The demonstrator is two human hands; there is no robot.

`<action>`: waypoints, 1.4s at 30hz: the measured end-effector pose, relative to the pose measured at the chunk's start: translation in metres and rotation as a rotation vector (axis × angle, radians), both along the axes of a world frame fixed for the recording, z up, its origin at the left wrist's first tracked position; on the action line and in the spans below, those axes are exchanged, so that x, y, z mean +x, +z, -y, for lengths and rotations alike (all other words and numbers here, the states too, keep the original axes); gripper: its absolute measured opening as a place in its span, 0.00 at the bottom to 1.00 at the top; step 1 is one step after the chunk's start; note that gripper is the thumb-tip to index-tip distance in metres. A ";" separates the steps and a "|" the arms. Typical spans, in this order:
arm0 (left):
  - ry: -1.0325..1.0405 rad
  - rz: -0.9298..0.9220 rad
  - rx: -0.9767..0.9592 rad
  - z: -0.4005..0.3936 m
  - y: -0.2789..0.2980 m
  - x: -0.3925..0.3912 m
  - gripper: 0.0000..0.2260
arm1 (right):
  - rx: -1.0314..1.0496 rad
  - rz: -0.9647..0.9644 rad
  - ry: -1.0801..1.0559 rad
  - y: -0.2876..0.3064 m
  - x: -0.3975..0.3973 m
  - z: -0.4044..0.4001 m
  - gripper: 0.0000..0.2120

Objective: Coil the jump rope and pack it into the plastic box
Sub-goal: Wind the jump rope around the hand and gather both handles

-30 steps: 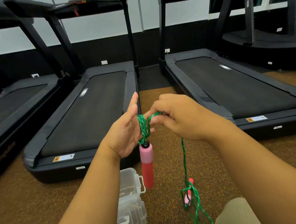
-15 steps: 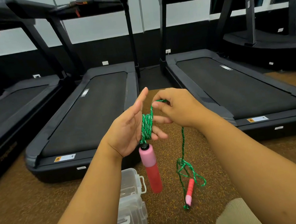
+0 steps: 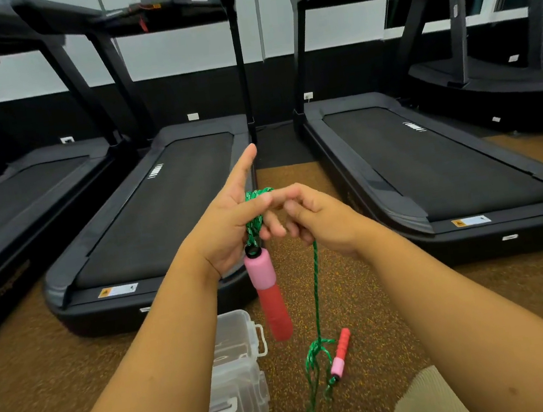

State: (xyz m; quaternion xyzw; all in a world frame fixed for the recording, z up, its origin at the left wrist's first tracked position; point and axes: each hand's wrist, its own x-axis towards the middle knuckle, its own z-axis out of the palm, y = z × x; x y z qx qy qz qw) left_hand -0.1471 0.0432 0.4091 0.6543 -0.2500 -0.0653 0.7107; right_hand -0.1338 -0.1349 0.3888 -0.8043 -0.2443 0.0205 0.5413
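The green jump rope (image 3: 316, 289) is wound in several turns around my left hand (image 3: 231, 226), whose fingers are spread with the index finger pointing up. One pink and red handle (image 3: 270, 296) hangs just below that palm. My right hand (image 3: 320, 218) pinches the rope beside the left fingers. From it a strand drops to a tangled bunch (image 3: 315, 362) and the second pink and red handle (image 3: 341, 355) near the floor. The clear plastic box (image 3: 240, 372) lies open on the floor under my left forearm.
Black treadmills (image 3: 148, 222) stand side by side ahead, one more (image 3: 430, 164) at the right, with a strip of brown speckled floor (image 3: 361, 297) between them. My knee in beige cloth (image 3: 427, 403) shows at the bottom right.
My right hand has carried the rope around my left hand again, adding a turn. The loose end and lower handle have lifted and swung right. My left index finger now points up.
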 end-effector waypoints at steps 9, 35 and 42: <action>0.239 0.136 -0.105 -0.014 0.028 0.010 0.26 | 0.003 -0.191 0.081 -0.048 -0.006 -0.001 0.08; 0.483 0.163 -0.223 -0.047 0.050 0.032 0.18 | -0.185 -0.363 -0.263 -0.121 0.018 0.063 0.02; 0.339 0.094 -0.144 -0.025 0.035 0.022 0.17 | -0.187 -0.249 -0.160 -0.065 0.013 0.032 0.14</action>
